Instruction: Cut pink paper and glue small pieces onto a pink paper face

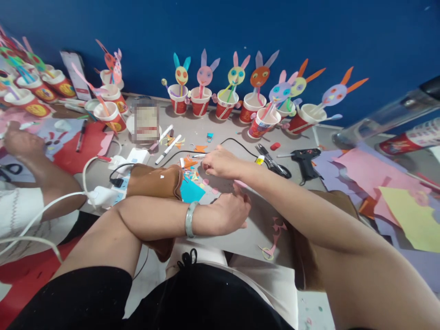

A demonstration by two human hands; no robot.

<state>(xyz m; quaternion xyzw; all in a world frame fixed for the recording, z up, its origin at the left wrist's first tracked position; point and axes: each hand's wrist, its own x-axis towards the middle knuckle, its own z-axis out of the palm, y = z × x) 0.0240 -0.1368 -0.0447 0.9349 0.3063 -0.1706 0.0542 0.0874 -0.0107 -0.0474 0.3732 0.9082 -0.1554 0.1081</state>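
My right hand (220, 163) reaches across to the scraps in the middle of the table. Its fingers are bent down at the end of a slim white pen (198, 156), which sticks out to the left. Closer to me, my left hand (231, 213), with a pale bangle (190, 220) on the wrist, is closed with curled fingers. A bit of pink paper (240, 183) shows at its fingertips; the rest is hidden. Left of my hands lie a blue paper piece (191, 190), small paper scraps, pink paper discs and a white marker (168, 149).
Red paper cups with paper rabbits (228, 104) line the blue wall. A black glue gun (305, 162) and scissors (273, 161) lie right of my hands. A power strip (132, 161) and brown pouch (154, 180) sit left. A co-worker's hand (25, 140) is far left.
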